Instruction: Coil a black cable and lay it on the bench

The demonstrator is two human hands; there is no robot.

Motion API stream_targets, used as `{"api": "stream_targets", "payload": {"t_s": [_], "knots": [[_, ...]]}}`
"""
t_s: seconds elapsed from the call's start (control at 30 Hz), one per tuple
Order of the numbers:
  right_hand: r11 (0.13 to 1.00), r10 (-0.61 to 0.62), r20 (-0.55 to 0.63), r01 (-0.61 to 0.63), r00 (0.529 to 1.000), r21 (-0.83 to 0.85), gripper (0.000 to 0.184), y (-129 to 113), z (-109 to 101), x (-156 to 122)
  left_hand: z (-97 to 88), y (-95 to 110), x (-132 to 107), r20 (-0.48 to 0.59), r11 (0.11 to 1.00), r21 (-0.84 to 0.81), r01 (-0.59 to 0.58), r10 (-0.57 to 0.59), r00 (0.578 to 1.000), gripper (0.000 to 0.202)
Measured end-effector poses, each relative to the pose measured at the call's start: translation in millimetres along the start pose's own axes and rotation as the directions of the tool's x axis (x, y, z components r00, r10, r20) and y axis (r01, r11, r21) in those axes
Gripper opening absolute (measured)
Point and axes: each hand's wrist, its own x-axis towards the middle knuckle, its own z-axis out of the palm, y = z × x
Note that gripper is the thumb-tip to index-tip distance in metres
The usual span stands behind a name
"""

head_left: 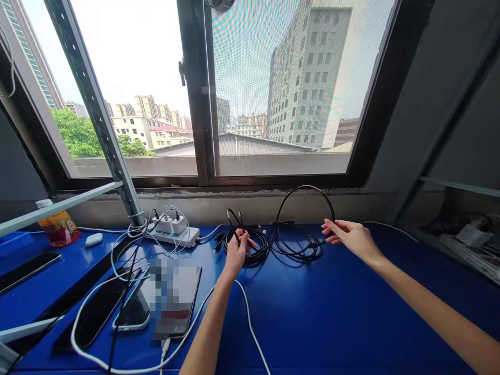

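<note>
I'm pinching the left cable coil with my left hand and a raised black loop with my right hand — the coil is lying far on the blue table.

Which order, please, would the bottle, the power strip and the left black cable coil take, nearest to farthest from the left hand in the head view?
From the left hand:
1. Left black cable coil, just beside the hand.
2. Power strip, left of the hand.
3. Bottle, far left.
</note>
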Motion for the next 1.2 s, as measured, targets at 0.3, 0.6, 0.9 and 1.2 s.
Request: {"api": "stream_targets", "payload": {"t_s": [0.3,0.6,0.9,1.2], "knots": [[0.977,0.019,-0.237,0.032,0.971,0.209,0.054,-48,-29,12,0.2,10,-3,-0.048,0.997,-0.052,-0.057,0.055,0.997,0.055],[0.828,-0.271,0.029,0.218,0.962,0.517,0.067,-100,8,-6,6.2,20,-5,0.045,0.996,-0.079,-0.048,0.052,0.998,0.063],[0.816,-0.482,0.506,0.576,0.715,-0.036,0.035,-84,100,-44,0.0,23,-8,0.024,0.995,-0.102,-0.012,0.014,1.0,0.076],[0.845,-0.277,0.487,0.451,0.828,-0.287,0.032,-41,89,-32,1.7,25,-5,0.02,0.996,-0.081,0.02,-0.019,1.0,0.054]]}}
